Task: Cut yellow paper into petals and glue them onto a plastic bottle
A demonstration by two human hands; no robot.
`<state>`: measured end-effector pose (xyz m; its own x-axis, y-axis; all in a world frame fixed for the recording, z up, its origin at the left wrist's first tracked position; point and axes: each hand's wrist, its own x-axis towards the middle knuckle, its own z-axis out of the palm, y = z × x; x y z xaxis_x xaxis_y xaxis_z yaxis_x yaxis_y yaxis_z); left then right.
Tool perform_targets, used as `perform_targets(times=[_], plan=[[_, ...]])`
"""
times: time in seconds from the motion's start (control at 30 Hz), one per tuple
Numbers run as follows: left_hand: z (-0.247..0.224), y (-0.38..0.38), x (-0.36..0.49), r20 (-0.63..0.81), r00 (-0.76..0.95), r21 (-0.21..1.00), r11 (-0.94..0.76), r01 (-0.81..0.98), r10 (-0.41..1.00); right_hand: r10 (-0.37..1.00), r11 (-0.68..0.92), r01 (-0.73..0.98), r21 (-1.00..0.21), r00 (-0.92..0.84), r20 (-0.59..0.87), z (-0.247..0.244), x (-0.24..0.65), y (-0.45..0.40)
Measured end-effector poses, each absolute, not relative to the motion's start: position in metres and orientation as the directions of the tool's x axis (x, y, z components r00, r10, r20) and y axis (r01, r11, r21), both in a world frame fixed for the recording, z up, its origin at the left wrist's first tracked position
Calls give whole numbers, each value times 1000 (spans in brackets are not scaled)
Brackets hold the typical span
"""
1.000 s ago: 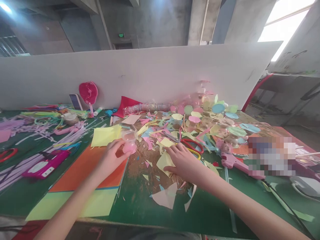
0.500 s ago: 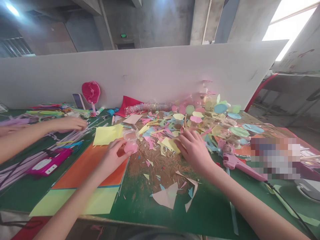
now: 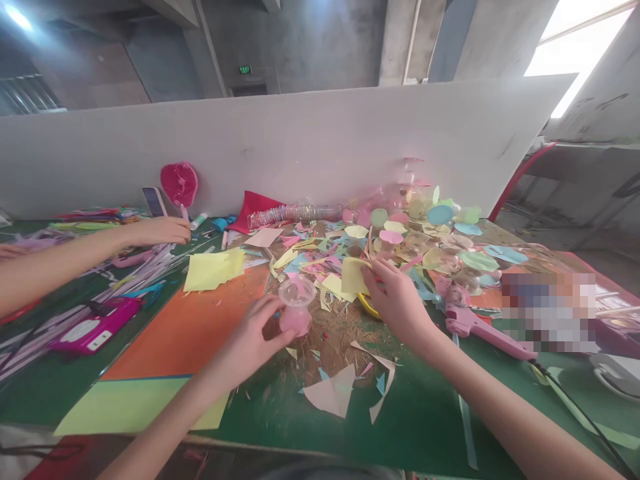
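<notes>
My left hand [image 3: 257,330] grips a small clear cup with a pink base [image 3: 296,321] and holds it upright over the middle of the green table. In my right hand [image 3: 393,293] is a small yellow paper piece [image 3: 353,275], pinched between thumb and fingers. A yellow curved handle [image 3: 367,307] shows just below that paper. Colourful paper scraps [image 3: 300,263] lie behind both hands. Two loose pale pink offcuts [image 3: 333,392] rest nearer the front edge.
Orange sheets [image 3: 190,333] and yellow paper [image 3: 213,270] lie at left, near a magenta box [image 3: 97,325]. Another person's hand [image 3: 167,231] reaches in there. A pink glue gun [image 3: 487,333] and decorated clear cups [image 3: 450,247] are at right. A white partition [image 3: 300,153] stands behind.
My left hand has moved right with the cup, off the orange sheets. My right hand has lifted the yellow paper piece. The other person's hand has moved up and right.
</notes>
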<state>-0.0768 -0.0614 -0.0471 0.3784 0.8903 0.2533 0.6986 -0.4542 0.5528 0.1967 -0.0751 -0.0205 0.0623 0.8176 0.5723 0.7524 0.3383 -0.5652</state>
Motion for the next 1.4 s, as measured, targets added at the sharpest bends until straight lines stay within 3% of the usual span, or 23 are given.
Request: perform_targets(times=[0.13, 0.3, 0.5, 1.03, 1.4], plan=[[-49, -70, -60, 184, 460, 543, -480, 689, 868, 871, 299, 722, -624, 61, 488, -18, 192, -79], [-55, -70, -54, 223, 503, 504, -540, 674, 835, 930, 256, 664, -702, 29, 366, -16, 183, -86], [-56, -73, -51, 209, 537, 515, -559, 650, 817, 928, 332, 563, -757, -53, 368, -12, 174, -95], [-51, -75, -51, 193, 536, 502, -552, 665, 822, 845, 515, 529, -674, -181, 503, -18, 170, -99], [-50, -76, -50, 222, 517, 483, -554, 678, 826, 743, 648, 567, -509, -325, 585, -20, 172, -100]])
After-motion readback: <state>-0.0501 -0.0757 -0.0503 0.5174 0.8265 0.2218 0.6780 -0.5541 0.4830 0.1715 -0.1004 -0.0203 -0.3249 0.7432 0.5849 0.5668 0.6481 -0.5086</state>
